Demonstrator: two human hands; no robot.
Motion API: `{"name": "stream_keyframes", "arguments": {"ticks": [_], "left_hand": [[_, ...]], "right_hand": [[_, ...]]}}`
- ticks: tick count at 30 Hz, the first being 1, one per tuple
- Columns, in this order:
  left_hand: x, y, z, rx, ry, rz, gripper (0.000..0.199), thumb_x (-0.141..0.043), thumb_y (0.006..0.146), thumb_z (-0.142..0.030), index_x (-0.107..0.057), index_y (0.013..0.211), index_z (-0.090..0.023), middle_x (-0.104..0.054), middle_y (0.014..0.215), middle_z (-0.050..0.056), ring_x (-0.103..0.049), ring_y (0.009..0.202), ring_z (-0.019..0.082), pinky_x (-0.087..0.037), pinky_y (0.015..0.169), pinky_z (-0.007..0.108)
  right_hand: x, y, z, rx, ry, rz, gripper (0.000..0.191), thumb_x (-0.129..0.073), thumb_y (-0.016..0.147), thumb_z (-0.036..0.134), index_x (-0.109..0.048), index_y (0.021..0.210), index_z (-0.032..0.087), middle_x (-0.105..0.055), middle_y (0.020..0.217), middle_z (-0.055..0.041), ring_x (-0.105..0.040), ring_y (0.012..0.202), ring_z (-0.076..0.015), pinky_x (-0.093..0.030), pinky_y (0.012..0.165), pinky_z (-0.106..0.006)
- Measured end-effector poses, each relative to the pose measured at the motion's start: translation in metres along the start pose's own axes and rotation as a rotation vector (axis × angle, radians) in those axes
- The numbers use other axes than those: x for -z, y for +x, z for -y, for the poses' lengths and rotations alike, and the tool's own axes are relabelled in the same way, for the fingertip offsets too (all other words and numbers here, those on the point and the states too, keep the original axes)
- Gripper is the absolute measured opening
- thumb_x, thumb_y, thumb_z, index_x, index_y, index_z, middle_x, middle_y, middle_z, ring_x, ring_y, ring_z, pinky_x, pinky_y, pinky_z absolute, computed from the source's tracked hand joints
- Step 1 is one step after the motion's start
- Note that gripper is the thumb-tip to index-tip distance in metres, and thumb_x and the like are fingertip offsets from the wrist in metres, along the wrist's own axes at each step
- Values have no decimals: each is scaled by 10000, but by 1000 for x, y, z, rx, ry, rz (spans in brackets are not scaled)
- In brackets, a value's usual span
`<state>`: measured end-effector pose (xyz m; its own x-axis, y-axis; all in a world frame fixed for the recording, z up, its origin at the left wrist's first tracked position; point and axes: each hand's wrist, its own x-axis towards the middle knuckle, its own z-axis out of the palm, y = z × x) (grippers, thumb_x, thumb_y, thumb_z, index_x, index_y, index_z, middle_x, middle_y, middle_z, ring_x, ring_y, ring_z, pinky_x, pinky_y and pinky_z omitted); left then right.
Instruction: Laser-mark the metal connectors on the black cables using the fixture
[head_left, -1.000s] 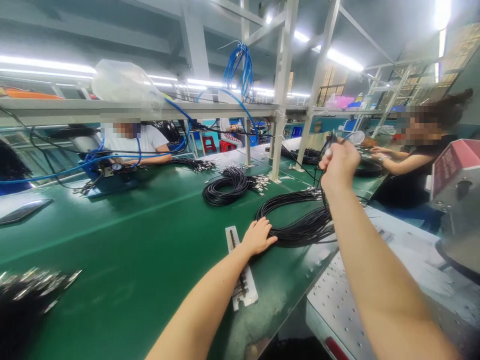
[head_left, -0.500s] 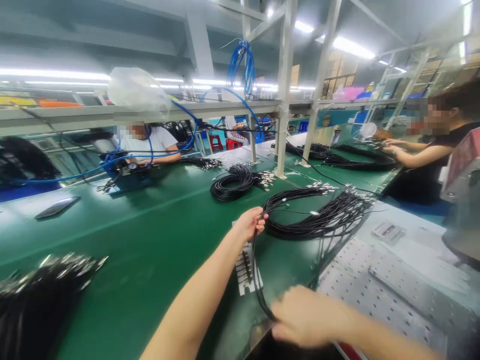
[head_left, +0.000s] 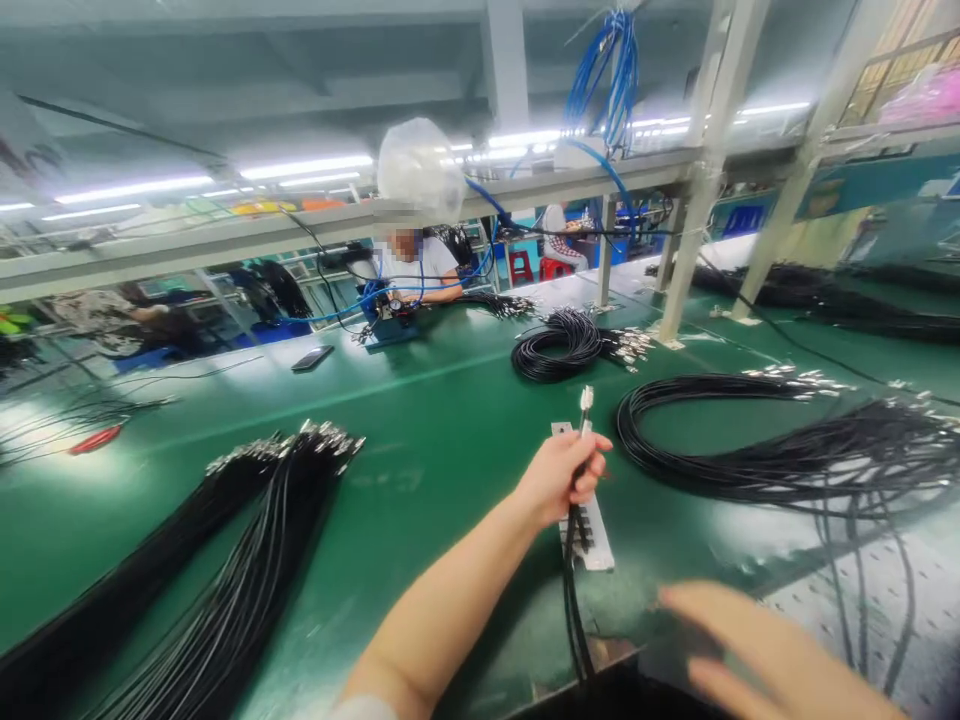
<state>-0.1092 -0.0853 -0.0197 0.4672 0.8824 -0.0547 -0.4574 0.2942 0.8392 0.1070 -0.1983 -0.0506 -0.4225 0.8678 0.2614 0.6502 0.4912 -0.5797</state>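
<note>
My left hand [head_left: 562, 474] is closed round a few black cables [head_left: 573, 610], with their pale connector ends [head_left: 586, 398] sticking up above the fist. The cables hang down toward the table's near edge. Under that hand lies a slotted metal plate [head_left: 598, 548], partly covered by the hand and cables. At lower right my right hand [head_left: 757, 640] is blurred, its thumb and fingers apart with nothing visible between them. A large looped bundle of black cables [head_left: 675, 474] rests to the right of my left hand.
Another cable bundle [head_left: 247, 560] lies at left, and a small cable coil [head_left: 555, 352] farther back. A phone [head_left: 313, 358] and a red tool [head_left: 95, 440] lie on the green table [head_left: 420, 440]. Metal posts [head_left: 694, 250] rise at the back; a co-worker [head_left: 435, 270] sits opposite.
My left hand has moved away from the looped bundle and now holds cables upright over the plate. My right hand has let go of the cables and moved right. The view has turned left.
</note>
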Motion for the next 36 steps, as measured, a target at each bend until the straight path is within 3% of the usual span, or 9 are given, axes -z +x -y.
{"name": "stream_keyframes", "arguments": {"ticks": [5,9,11,13,15,23,29,32,36], "left_hand": [[-19,-28,10,87,173,204,442,-592,761,-502,-574,881,-78,-553,557,0,-357,321,31,-222,294,156],[-25,-33,15,34,268,172,561,-526,750,-610,-534,951,-86,-592,554,18,-427,316,63,-304,295,160],[-24,-32,15,-12,265,108,572,-524,736,-631,-507,956,-104,-602,556,19,-448,316,71,-315,292,154],[-24,-29,15,-13,250,100,566,-538,717,-639,-500,915,-110,-615,573,32,-470,328,78,-326,293,153],[-24,-27,14,11,225,118,557,-562,699,-635,-504,866,-107,-619,579,43,-484,340,84,-339,297,158],[-27,-23,13,20,223,74,654,-536,657,-710,-554,845,-84,-621,634,70,-541,418,105,-415,369,186],[-33,-26,6,70,272,81,598,-500,659,-666,-578,640,-73,-553,528,60,-496,386,100,-393,371,207],[-36,-31,-1,156,205,36,514,-532,631,-629,-505,589,-117,-479,467,10,-444,362,77,-327,354,191],[-39,-41,-10,78,-13,-10,450,-644,628,-525,-348,658,-187,-303,452,-106,-191,337,0,-90,349,149]], "right_hand": [[46,100,40,60,195,-344,473,-436,850,466,-439,1285,281,-462,1332,-48,-473,1182,-224,-420,976,-376],[46,151,60,67,284,-87,441,-381,863,476,-609,1111,192,-606,1154,-85,-561,1057,-216,-459,907,-357],[40,157,60,-5,356,76,473,-358,863,492,-634,1067,166,-648,1064,-93,-630,791,-177,-523,681,-300],[35,155,58,-72,412,193,497,-351,858,512,-626,1077,160,-652,1042,-88,-563,539,-108,-446,448,-232],[33,150,57,-85,418,264,493,-353,861,519,-629,1070,168,-652,1018,-73,-477,444,-69,-351,367,-207],[37,152,67,83,207,162,348,-394,868,412,-676,896,208,-654,820,-28,-580,710,-158,-453,614,-247],[30,156,82,147,-49,289,319,-375,866,308,-653,748,204,-645,741,-5,-567,663,-143,-430,641,-260],[25,156,83,161,-49,266,295,-393,861,310,-673,846,217,-675,870,-23,-598,785,-171,-449,739,-296],[17,153,78,116,200,117,371,-432,853,402,-587,1144,231,-599,1170,-58,-558,1051,-204,-435,917,-359]]}}
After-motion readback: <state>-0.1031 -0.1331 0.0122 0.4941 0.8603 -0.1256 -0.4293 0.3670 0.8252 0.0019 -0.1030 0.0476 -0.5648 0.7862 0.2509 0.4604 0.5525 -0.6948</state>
